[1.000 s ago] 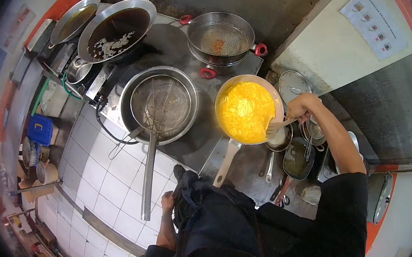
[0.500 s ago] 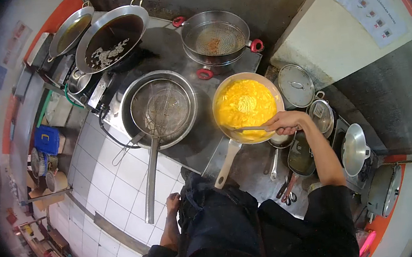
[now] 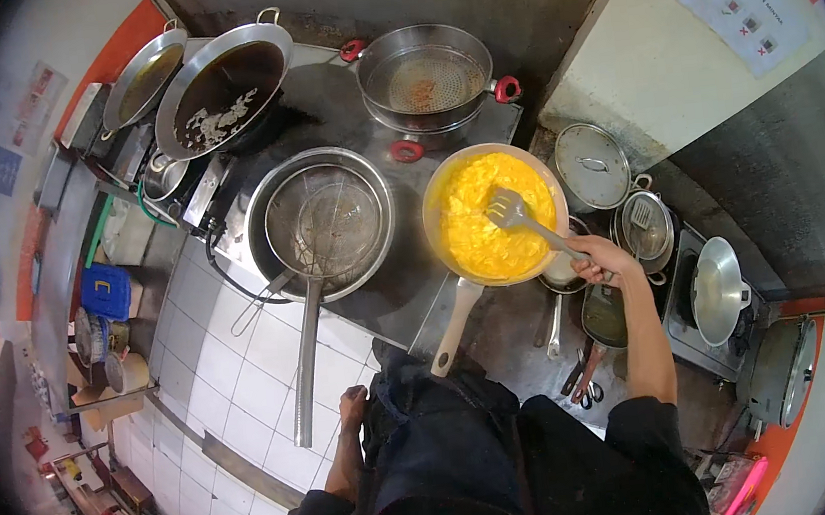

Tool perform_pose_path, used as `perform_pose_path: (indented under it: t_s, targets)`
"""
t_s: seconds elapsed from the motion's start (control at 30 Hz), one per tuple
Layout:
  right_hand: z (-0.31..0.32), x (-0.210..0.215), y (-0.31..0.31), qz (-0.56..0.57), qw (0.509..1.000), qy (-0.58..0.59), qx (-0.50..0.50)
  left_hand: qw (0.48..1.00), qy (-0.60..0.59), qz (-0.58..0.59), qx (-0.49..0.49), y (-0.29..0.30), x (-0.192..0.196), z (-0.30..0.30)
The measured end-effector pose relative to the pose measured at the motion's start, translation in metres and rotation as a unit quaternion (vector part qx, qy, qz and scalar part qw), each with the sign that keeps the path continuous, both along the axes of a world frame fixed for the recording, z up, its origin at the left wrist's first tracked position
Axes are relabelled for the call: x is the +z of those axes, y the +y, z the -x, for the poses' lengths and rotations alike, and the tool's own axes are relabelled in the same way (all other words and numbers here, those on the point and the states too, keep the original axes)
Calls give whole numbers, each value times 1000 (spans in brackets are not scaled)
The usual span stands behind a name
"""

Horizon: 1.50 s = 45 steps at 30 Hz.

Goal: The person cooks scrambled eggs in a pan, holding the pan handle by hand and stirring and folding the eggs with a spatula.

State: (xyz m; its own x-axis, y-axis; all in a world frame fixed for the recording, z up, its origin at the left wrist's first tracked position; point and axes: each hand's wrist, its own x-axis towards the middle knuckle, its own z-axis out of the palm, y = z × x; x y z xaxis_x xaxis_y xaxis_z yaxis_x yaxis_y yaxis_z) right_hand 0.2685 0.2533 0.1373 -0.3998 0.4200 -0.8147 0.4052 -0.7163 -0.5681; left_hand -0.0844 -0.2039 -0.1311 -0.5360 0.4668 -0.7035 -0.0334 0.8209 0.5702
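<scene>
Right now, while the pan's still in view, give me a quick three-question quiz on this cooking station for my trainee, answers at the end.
1. Multiple choice: which hand holds the grey spatula? A) left; B) right; C) both.
2. True or false: the long-handled strainer lies to the left of the frying pan.
3. Fill in the colour: the steel pot beyond the frying pan has ____ handles.

Key:
1. B: the right hand grips its handle.
2. True.
3. Red.
</scene>
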Motion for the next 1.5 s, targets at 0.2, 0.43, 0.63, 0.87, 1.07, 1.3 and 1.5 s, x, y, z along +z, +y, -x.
perform_pose_path:
  t_s: [0.2, 0.43, 0.63, 0.87, 1.07, 1.3, 1.5]
  targets:
    - [-4, 30, -25, -236, 955, -127, 124, 995, 71, -30, -66, -18, -22, 1]
    - [22, -30, -3, -398, 898, -174, 69, 1000, -2, -18, -13, -4, -4, -2]
    - [82, -74, -22, -499, 812, -235, 190, 999, 35, -20, -8, -3, -18, -3]
    - [56, -11, -37, -460, 797, -250, 300, 999, 26, -29, 4, -21, -30, -2]
    - [86, -34, -44, -459, 809, -303, 207, 1000, 18, 25, 0, -13, -12, -1]
    - [50, -13, -41, -436, 822, -265, 253, 1000, 0, -14, 23, -16, -32, 1]
    - [75, -36, -57, -424, 834, -261, 238, 1000, -2, -16, -1, -5, -14, 2]
